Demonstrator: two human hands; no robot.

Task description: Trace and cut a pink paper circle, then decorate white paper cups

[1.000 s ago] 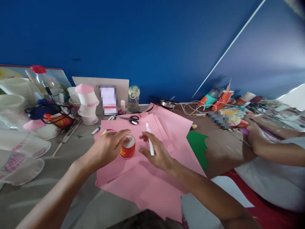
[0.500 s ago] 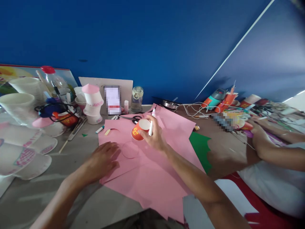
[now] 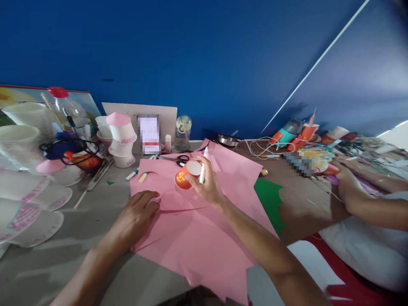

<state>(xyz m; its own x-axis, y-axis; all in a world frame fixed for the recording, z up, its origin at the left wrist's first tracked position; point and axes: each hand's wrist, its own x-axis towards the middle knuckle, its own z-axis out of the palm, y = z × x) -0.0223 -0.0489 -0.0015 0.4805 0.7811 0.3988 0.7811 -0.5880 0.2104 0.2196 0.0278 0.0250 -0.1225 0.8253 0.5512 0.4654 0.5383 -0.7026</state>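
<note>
My right hand (image 3: pixel 208 180) is closed on a red paper cup (image 3: pixel 183 177) with yellow print, tilted over the pink paper (image 3: pixel 197 238). The same hand also keeps a white marker (image 3: pixel 203 168) between its fingers, pointing up. My left hand (image 3: pixel 140 214) lies with its fingers spread on the left edge of the pink paper. A circle outline is drawn on the paper between the two hands. Black scissors (image 3: pixel 178 160) rest just behind the cup. A pale, blade-shaped piece (image 3: pixel 143 177) and a green-ended marker (image 3: pixel 131 174) lie at the paper's upper left.
Stacked white paper cups with pink cones (image 3: pixel 121 138) stand on the left. A phone (image 3: pixel 149 134) leans on a board, beside a glass bottle (image 3: pixel 183 132). Green paper (image 3: pixel 270 204) lies on the right. Another person's arm (image 3: pixel 363 202) reaches over clutter at far right.
My left hand has shifted slightly on the paper, and a fold line now crosses the pink sheet nearer the circle. The right hand keeps its hold on cup and marker.
</note>
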